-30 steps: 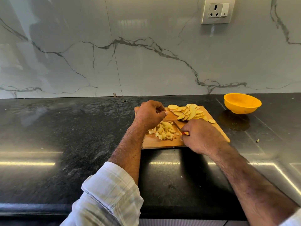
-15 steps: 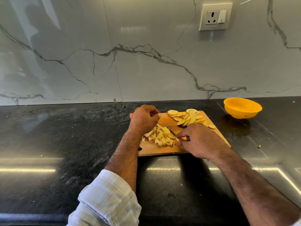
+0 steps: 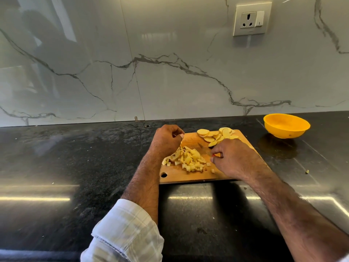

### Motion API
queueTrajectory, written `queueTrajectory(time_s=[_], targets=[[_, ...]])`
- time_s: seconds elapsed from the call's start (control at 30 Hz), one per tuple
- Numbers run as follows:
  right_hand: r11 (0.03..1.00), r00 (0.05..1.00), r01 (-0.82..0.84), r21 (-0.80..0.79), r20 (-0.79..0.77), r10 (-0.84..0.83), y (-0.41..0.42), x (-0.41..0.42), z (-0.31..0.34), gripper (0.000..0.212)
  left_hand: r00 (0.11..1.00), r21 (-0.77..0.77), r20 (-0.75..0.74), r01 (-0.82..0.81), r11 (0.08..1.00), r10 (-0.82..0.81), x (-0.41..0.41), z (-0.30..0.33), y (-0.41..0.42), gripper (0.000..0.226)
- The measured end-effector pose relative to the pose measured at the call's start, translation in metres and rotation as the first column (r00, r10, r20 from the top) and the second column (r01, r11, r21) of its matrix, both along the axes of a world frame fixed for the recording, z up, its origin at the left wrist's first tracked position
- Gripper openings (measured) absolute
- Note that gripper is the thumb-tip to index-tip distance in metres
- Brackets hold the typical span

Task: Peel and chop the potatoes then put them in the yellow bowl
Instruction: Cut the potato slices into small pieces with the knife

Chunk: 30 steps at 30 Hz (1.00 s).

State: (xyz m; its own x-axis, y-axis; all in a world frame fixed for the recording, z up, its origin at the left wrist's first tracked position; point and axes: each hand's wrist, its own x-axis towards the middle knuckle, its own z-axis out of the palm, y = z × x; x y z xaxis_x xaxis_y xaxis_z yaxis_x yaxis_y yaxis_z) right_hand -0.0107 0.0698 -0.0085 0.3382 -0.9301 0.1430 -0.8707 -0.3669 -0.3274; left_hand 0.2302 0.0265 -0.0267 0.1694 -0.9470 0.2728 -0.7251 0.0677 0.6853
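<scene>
Setting: a black stone counter (image 3: 75, 167) against a white marble wall, seen from above by the person working.
Cutting board (image 3: 181, 176): wooden, lying flat on the counter in front of the person.
Diced potato (image 3: 188, 159): a loose heap of small cubes in the middle of the board.
Potato slices (image 3: 217, 136): round slices piled at the board's far edge.
Left hand (image 3: 166, 140): fingers curled loosely into a fist at the board's far left corner, just above the diced heap.
Right hand (image 3: 234, 157): fingers pressed around a red knife handle (image 3: 214, 155), mostly hidden; the blade is barely visible.
Yellow bowl (image 3: 286, 125): on the counter, right of the board and apart from it.
</scene>
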Motion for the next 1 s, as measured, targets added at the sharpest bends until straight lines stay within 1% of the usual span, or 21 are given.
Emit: queueTrajectory(time_s=[0.07,0.13,0.2,0.23,0.3,0.37,0.4,0.5,0.6,0.67,0.8,0.87,0.93,1.0], targets=[[1.0,0.999,-0.007,0.009,-0.039,0.008,-0.001,0.005,-0.001,0.035,1.0,0.001,0.002,0.002,1.0,-0.002,0.0,-0.002,-0.002,0.011],[0.998,0.999,-0.031,0.05,-0.029,0.032,0.0,0.006,-0.004,0.035,1.0,0.005,0.01,0.011,1.0,-0.011,-0.001,-0.005,-0.006,0.012],[1.0,0.999,-0.002,0.011,-0.042,0.002,0.004,0.002,-0.003,0.036,0.999,0.017,0.039,0.022,1.0,-0.022,-0.003,-0.005,-0.007,0.017],[0.999,0.995,0.02,-0.038,-0.094,-0.024,0.006,-0.002,-0.001,0.036,0.997,0.024,0.072,0.026,0.999,-0.027,-0.005,-0.005,-0.008,0.02],[0.991,0.974,0.044,-0.125,-0.216,-0.07,0.012,-0.006,0.005,0.035,0.98,0.05,0.197,0.026,0.998,-0.036,-0.01,-0.005,-0.011,0.028],[0.982,0.955,0.052,-0.182,-0.279,-0.102,0.018,-0.006,0.008,0.032,0.946,0.11,0.32,0.025,0.994,-0.059,-0.018,-0.005,-0.013,0.036],[0.979,0.949,0.057,-0.196,-0.293,-0.114,0.019,-0.005,0.008,0.031,0.935,0.152,0.347,0.026,0.988,-0.078,-0.02,-0.004,-0.013,0.04],[0.986,0.938,0.054,-0.158,-0.331,-0.105,0.024,-0.001,0.01,0.031,0.912,0.229,0.397,0.007,0.973,-0.1,-0.022,-0.004,-0.013,0.046],[0.996,0.928,0.048,-0.079,-0.367,-0.073,0.029,0.003,0.014,0.034,0.897,0.234,0.434,-0.026,0.972,-0.081,-0.021,-0.002,-0.012,0.045],[0.996,0.924,0.051,-0.073,-0.375,-0.075,0.035,0.001,0.015,0.034,0.892,0.223,0.446,-0.029,0.974,-0.075,-0.023,0.001,-0.008,0.044],[0.999,0.913,0.038,-0.039,-0.406,-0.05,0.053,-0.003,0.016,0.037,0.918,0.188,0.391,-0.002,0.982,-0.072,-0.013,0.0,-0.003,0.044],[0.998,0.924,0.041,-0.042,-0.379,-0.054,0.056,-0.005,0.016,0.036,0.938,0.183,0.335,0.033,0.983,-0.093,-0.008,-0.003,-0.002,0.046],[0.995,0.952,0.059,-0.083,-0.295,-0.081,0.053,-0.009,0.015,0.029,0.964,0.195,0.231,0.087,0.977,-0.132,-0.007,-0.007,-0.001,0.046],[0.989,0.982,0.067,-0.128,-0.166,-0.088,0.048,-0.017,0.013,0.02,0.984,0.186,0.084,0.141,0.972,-0.158,-0.005,-0.01,0.002,0.042]])
